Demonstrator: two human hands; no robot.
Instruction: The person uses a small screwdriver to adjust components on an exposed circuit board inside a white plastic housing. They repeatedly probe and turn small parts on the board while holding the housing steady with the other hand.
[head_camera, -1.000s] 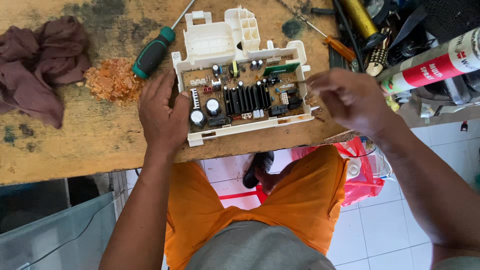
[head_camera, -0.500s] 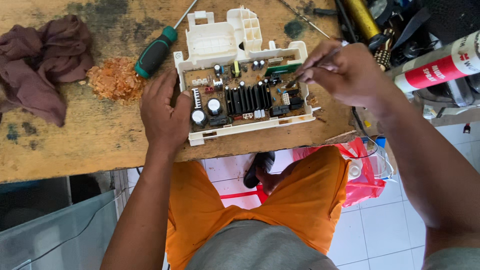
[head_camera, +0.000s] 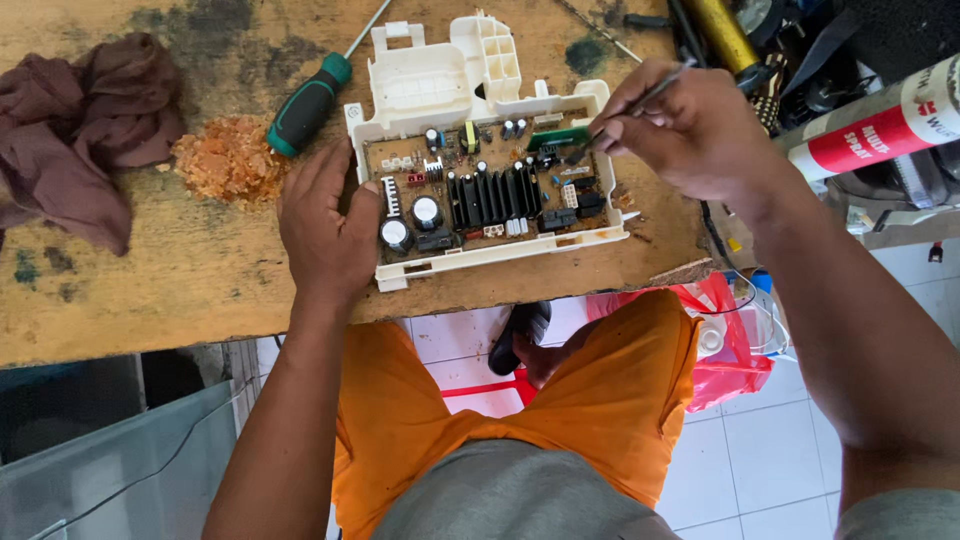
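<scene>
1 circuit board (head_camera: 490, 195), left hand (head_camera: 325, 225) steadying, right hand (head_camera: 690, 130) holding 1 thin tool (head_camera: 640, 102), 1 screwdriver (head_camera: 310, 100)

left hand (head_camera: 325, 225) steadying circuit board (head_camera: 490, 195), right hand (head_camera: 690, 130) probing

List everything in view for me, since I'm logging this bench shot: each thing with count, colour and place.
circuit board: one, brown with black parts, in the white tray at the bench's near edge
tray: one, white plastic, bench centre
screwdriver: one, green and black handle, left of the tray
crumbs: one pile, orange, beside the screwdriver handle
rag: one, maroon, bench left
bench: one, worn stained wood
spray can: one, white and red, far right
bag: one, red plastic, on the tiled floor
probe: one, thin, metal, tip over the board
left hand: resting on the tray's left end
right hand: pinching the probe
</scene>
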